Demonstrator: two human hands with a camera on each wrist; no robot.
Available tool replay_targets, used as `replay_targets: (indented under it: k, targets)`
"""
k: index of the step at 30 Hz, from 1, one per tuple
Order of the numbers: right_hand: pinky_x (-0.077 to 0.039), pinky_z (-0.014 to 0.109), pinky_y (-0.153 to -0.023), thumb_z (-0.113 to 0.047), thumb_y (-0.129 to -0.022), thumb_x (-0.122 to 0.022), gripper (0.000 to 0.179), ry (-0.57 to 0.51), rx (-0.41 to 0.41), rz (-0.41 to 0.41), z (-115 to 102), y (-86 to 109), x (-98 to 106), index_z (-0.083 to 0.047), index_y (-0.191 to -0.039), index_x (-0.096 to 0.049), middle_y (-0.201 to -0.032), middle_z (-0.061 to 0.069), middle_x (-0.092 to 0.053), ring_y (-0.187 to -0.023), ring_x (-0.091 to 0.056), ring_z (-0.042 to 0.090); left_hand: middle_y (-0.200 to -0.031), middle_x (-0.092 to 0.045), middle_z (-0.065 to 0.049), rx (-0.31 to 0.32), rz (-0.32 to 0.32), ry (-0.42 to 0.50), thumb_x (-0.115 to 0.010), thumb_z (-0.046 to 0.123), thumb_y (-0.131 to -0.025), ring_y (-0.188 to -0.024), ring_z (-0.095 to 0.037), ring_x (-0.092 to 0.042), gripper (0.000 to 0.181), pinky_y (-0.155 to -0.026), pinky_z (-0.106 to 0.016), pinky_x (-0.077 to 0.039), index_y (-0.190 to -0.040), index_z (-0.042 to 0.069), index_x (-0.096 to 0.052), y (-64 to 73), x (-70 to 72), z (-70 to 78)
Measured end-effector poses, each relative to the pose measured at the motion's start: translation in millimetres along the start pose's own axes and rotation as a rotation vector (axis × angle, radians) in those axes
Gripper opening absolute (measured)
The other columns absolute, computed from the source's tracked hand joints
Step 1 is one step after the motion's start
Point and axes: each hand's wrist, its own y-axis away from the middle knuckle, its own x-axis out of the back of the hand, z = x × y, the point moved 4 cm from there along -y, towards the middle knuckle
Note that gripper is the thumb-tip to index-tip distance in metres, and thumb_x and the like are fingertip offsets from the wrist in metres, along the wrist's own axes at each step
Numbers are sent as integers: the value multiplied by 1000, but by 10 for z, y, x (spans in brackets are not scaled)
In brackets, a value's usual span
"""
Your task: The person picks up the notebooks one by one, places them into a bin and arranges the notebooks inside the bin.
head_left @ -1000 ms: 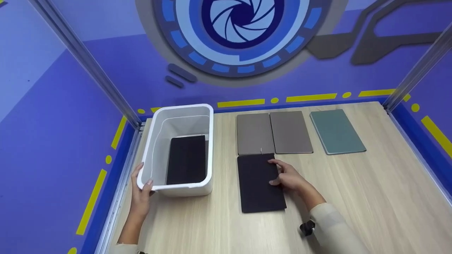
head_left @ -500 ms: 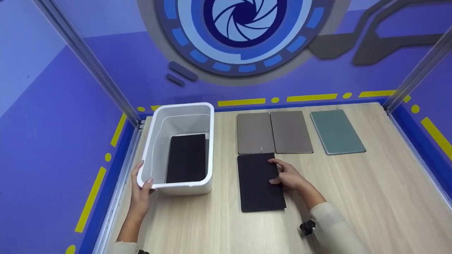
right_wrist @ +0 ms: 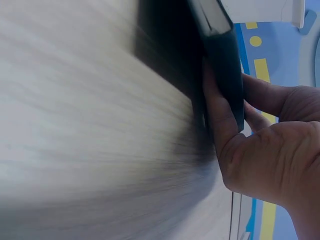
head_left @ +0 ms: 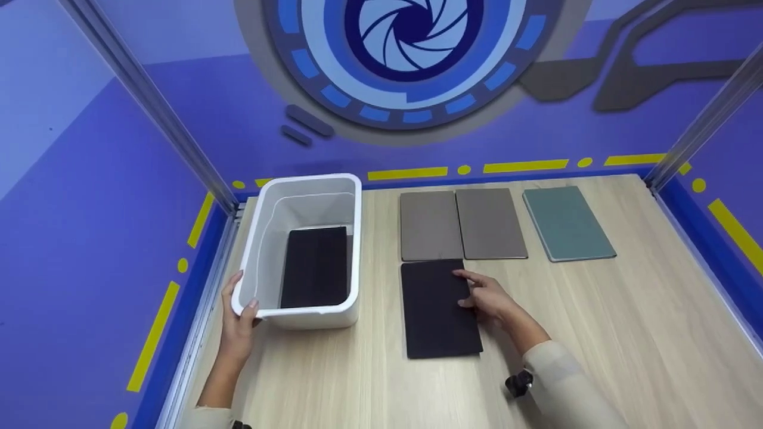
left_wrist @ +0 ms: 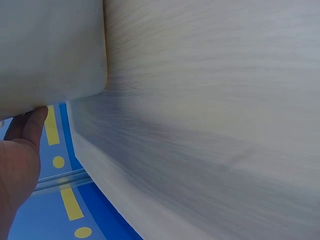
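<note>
My left hand (head_left: 237,333) grips the near left corner of a white plastic bin (head_left: 309,322), thumb on the rim, fingers at the outer side. Inside the bin lies a black notebook (head_left: 316,268), with a brownish edge showing beside it. To the right of the bin, my right hand (head_left: 492,301) holds another black notebook (head_left: 438,316) by its right edge, two fingertips on the cover. The right wrist view shows a finger underneath this notebook (right_wrist: 227,75) and its pale page edges. A dark area below it could be shadow or a cover; I cannot tell.
Two taupe notebooks (head_left: 429,226) lie side by side behind the held one. A green notebook (head_left: 569,223) lies slightly turned at the back right. Blue printed walls (head_left: 149,179) with metal posts enclose the wooden table (head_left: 644,333) at the back and sides.
My right thumb has shifted very slightly on the notebook's cover. A small pale mark at the notebook's far edge no longer shows clearly. Both hands otherwise keep their places.
</note>
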Motion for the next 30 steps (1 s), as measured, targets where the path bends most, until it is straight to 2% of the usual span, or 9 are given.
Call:
replay_targets:
  k: [4,6,12,14,18,21,27,30]
  targets:
    - [-54,34,-98,2,-92,-67,76,-8,3,-12,12,1,-5,-18,-163,-47,-173,27,-29,-138,-54,35,-162,-34,-9,-6,-1,8,-44,17,-110,-129,-23,-52,66,-89,-19,-54,-169,24,-16,-1,0,-3]
    - [-55,35,-98,3,-91,-68,76,-22,-1,-10,22,5,-7,-18,-162,-48,-172,27,-32,-138,-56,34,-161,-35,-9,-11,-2,15,-44,16,-110,-128,-22,-53,65,-89,-20,-54,-169,24,-17,2,-5,-5]
    - [-58,35,-88,3,-92,-66,77,-88,-6,-18,36,38,-15,-19,-163,-46,-169,26,-39,-119,-65,28,-160,-36,-8,-18,-3,16,-44,16,-110,-129,-22,-53,65,-91,-19,-54,-169,23,-18,-3,-13,-5]
    - [-58,35,-90,3,-94,-66,77,-96,8,-30,32,43,-24,-18,-165,-43,-169,27,-39,-124,-65,30,-159,-36,-8,-17,-4,22,-43,16,-109,-129,-21,-53,65,-91,-19,-54,-169,23,-18,-6,-12,-5]
    - [-57,34,-98,3,-96,-65,76,-104,35,-44,7,41,-32,-17,-166,-41,-169,27,-38,-139,-58,34,-158,-36,-9,-22,-16,39,-42,15,-110,-129,-19,-55,65,-91,-20,-54,-169,22,-16,-10,-19,-5]
    - [-55,33,-99,4,-95,-66,77,-100,45,-37,-17,39,-25,-16,-165,-42,-165,27,-42,-138,-55,34,-159,-36,-11,-31,-23,37,-42,15,-111,-128,-18,-56,65,-91,-20,-55,-169,21,-15,-12,-25,-3]
    - [-44,38,-114,4,-94,-68,77,-73,72,-40,-75,65,-8,-14,-164,-43,-162,23,-41,-149,-41,32,-161,-36,-11,-34,-21,23,-43,16,-111,-130,-17,-55,65,-92,-19,-54,-169,22,-15,-2,-17,-4]
    - [-47,36,-112,4,-95,-67,76,-91,74,-52,-99,80,-1,-13,-165,-42,-166,24,-39,-149,-42,33,-161,-36,-12,-31,-18,23,-43,16,-111,-129,-17,-55,65,-91,-20,-54,-169,22,-15,6,-12,-6]
